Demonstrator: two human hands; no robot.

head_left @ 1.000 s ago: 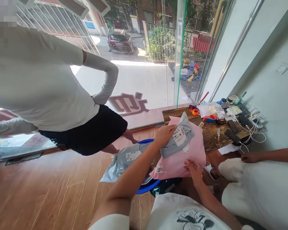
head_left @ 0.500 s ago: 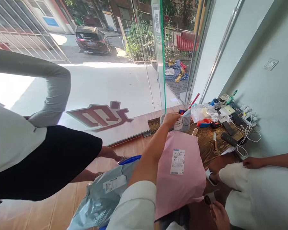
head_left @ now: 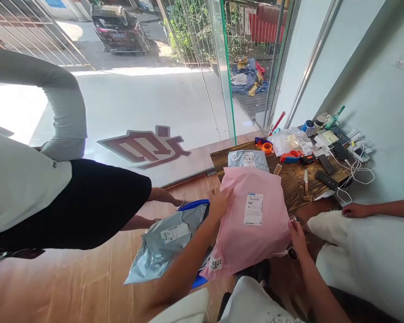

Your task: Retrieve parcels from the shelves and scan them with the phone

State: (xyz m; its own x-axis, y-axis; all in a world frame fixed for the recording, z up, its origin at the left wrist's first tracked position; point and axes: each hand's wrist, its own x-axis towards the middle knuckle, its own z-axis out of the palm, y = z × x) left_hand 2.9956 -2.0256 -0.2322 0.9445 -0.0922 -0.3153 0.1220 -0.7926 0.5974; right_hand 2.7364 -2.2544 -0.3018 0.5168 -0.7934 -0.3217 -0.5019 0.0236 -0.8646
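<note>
A large pink mailer bag (head_left: 235, 242) with a white shipping label (head_left: 254, 209) lies in front of me, its far end overlapping the wooden table. My left hand (head_left: 219, 202) is at the bag's left edge, with its fingers partly curled and blurred. On the opposite edge, my right hand (head_left: 296, 235) has its fingers closed on the bag's side. Just beyond the pink bag, a smaller grey mailer bag (head_left: 261, 158) rests on the table, partly covered by it. Left of my left forearm is a bigger grey mailer bag (head_left: 155, 246), lying over a blue container (head_left: 199, 281).
The wooden table (head_left: 292, 193) bears a knife (head_left: 305, 181), orange tape (head_left: 266, 147), a red-blue tool (head_left: 290, 156), phones and cables. A person in a black skirt (head_left: 111, 204) stands at left; another in white trousers (head_left: 363, 260) sits at right. A glass panel (head_left: 155, 103) stands ahead.
My left hand has let go of the smaller grey mailer bag, now lying on the table, and drawn back to the pink bag. My right hand has come to the pink bag's right edge.
</note>
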